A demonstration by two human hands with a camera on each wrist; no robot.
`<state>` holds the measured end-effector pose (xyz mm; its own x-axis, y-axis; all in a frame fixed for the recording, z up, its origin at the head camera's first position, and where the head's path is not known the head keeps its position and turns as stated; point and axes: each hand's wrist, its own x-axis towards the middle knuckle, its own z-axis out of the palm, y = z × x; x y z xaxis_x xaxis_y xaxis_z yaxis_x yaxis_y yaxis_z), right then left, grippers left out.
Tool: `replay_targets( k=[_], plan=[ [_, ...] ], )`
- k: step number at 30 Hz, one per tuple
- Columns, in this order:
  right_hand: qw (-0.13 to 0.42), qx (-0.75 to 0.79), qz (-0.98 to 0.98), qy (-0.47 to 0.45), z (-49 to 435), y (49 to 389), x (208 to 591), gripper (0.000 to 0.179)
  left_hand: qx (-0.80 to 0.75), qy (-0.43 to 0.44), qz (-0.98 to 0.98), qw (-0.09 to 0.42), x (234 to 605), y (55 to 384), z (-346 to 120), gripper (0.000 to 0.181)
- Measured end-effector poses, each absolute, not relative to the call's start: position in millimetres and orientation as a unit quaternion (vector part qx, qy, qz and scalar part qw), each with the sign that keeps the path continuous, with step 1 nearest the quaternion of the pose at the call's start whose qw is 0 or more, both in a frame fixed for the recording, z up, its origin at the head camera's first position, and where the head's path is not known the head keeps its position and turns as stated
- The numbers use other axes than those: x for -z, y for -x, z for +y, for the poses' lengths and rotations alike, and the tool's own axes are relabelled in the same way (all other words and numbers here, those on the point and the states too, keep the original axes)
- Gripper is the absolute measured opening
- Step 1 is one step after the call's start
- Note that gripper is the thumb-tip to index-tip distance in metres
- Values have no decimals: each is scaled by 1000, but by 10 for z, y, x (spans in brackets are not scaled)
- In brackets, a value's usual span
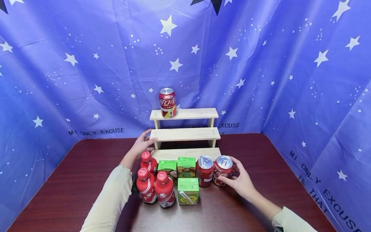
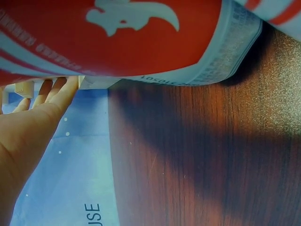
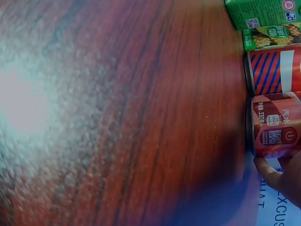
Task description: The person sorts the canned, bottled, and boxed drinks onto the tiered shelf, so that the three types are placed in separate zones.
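My left hand [image 1: 141, 144] holds the left end of the middle step of a three-step wooden shelf [image 1: 185, 134], thumb at the front corner and fingers farther back. In the left wrist view a red bottle hides part of those fingers [image 2: 63, 96]. With the thumb in front and fingers around the far side, my right hand [image 1: 242, 180] grips a red soda can [image 1: 223, 170] at the right end of the group. The right wrist view shows this can [image 3: 277, 127] beside another red can [image 3: 275, 70], its base at the tabletop.
One red cola can [image 1: 167, 103] stands on the top step, left side. Before the shelf are several red bottles [image 1: 164, 190], green drink boxes [image 1: 188, 191] and a second soda can [image 1: 205, 172]. A blue starry curtain [image 1: 130, 64] hangs behind the dark red table [image 1: 87, 180].
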<state>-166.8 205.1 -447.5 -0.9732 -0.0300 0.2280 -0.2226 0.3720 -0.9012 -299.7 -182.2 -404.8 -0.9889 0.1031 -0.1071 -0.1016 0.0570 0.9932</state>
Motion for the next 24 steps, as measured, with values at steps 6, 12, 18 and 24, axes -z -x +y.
replay_targets(
  k=[6,12,18,24],
  plan=[
    [91,-556,-823,-72,2042,1634,4486,83,-687,3,722,81,4053,3002,-1802,70],
    [100,-556,-822,-73,2027,1621,4482,83,-687,3,722,79,4054,3013,-1809,70],
    [101,-557,-822,-70,2024,1622,4488,82,-685,5,724,80,4050,3001,-1815,70],
    [112,-558,-819,-74,2028,1634,4485,81,-690,-4,720,74,4040,2987,-1814,70]
  ],
)
